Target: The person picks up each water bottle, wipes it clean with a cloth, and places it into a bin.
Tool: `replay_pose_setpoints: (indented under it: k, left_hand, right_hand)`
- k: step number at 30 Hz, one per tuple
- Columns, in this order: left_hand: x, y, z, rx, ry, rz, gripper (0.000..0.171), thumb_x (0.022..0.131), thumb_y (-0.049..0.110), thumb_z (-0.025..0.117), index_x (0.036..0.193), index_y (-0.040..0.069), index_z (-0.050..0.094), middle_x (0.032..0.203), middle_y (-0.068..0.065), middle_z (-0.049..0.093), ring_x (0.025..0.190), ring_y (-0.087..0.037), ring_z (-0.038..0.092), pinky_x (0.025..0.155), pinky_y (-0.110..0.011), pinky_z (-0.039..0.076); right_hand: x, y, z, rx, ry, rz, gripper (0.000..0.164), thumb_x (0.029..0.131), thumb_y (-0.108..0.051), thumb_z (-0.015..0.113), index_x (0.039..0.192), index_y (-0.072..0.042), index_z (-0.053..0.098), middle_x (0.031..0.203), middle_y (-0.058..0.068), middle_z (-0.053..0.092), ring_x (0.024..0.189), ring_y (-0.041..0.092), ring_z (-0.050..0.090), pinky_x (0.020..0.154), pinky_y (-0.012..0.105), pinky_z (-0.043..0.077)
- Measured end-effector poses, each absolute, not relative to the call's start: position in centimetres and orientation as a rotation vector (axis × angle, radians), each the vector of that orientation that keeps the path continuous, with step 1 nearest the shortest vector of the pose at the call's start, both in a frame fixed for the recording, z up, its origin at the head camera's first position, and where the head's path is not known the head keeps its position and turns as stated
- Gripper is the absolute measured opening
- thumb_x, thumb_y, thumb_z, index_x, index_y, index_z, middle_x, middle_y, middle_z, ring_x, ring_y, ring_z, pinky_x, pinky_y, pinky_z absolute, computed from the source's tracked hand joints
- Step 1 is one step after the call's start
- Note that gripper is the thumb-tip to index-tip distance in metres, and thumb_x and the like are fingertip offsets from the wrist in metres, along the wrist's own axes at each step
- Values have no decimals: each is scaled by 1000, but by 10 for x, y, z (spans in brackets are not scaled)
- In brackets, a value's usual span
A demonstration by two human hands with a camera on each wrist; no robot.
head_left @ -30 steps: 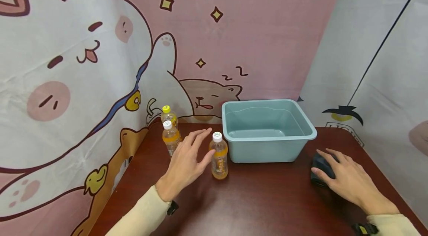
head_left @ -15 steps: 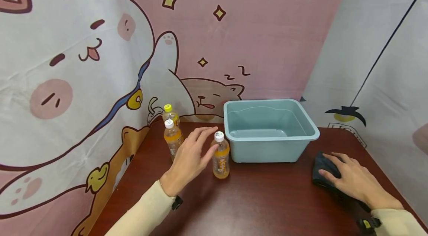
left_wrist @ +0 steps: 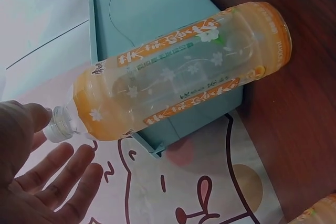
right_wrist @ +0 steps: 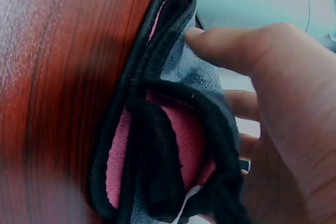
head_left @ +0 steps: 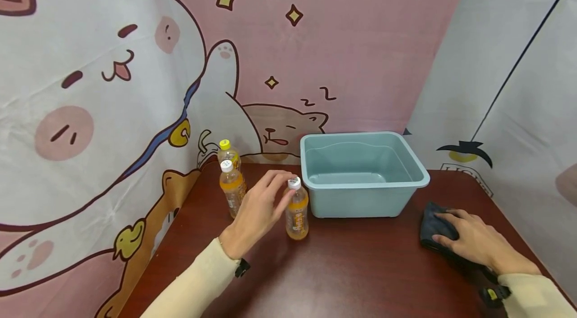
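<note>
My left hand (head_left: 257,210) pinches the white cap of a plastic bottle (head_left: 297,218) with thumb and fingertips. The bottle stands upright on the table, clear with orange label bands. In the left wrist view the thumb overlaps the cap of that bottle (left_wrist: 178,72), and the other fingers spread loosely beside it. At the right side of the table, my right hand (head_left: 478,240) holds a folded dark grey cloth (head_left: 435,225). Up close, the cloth (right_wrist: 184,129) shows black edging and a pink inside, with the thumb on one side and fingers partly hidden behind it.
A light blue-green plastic tub (head_left: 360,203) stands just right of the bottle, at the back of the table (head_left: 351,268). Behind the left hand are a white-capped bottle (head_left: 232,185) and a yellow-capped bottle (head_left: 224,150). Printed curtains (head_left: 360,57) close off the back and sides.
My left hand has moved slightly right, and its fingers have closed in on the bottle's cap. The right hand has shifted slightly, and more of the grey cloth shows beyond its fingers.
</note>
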State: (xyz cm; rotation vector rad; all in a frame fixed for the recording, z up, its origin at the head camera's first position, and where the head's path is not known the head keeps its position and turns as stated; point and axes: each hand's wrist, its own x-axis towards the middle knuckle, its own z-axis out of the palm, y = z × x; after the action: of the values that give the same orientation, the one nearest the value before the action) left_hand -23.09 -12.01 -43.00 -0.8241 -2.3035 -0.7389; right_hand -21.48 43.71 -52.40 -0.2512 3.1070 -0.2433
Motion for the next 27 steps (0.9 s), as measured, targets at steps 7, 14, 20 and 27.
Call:
replay_pose_setpoints:
  k: [7,14,20,27]
  left_hand:
    - [-232,-118,-432,-832,-2302,-745,37,104,16,91,137,12,75,130,-3,75,107,-16,78,89,-30,72]
    - [-233,-118,-432,-847,-2323,-770,33,107,17,87,138,14,74,131,-1,74,112,-16,78,93,-31,72]
    - [-234,-120,-431,-857,-2337,-808,32,109,19,85,138,12,73,131,-4,74,114,-20,80,93,-37,74]
    - [-235,-120,-430,-858,-2343,-804,30,110,20,83,137,12,72,130,-3,75,114,-18,81,93,-32,73]
  right_hand:
    - [-217,439,-525,-266,3070,-233,86,96,-60,91,152,2,70,153,47,58,128,72,62,88,88,58]
    - [-219,441,-524,-268,3039,-253,87,94,-58,94,153,2,69,153,47,58,128,71,63,87,87,59]
    - [-221,442,-523,-297,3046,-277,80,93,-45,98,152,2,71,153,47,58,130,72,64,88,86,58]
    - [-222,444,-525,-323,3079,-267,74,91,-37,99,149,1,72,148,45,63,127,68,68,87,84,60]
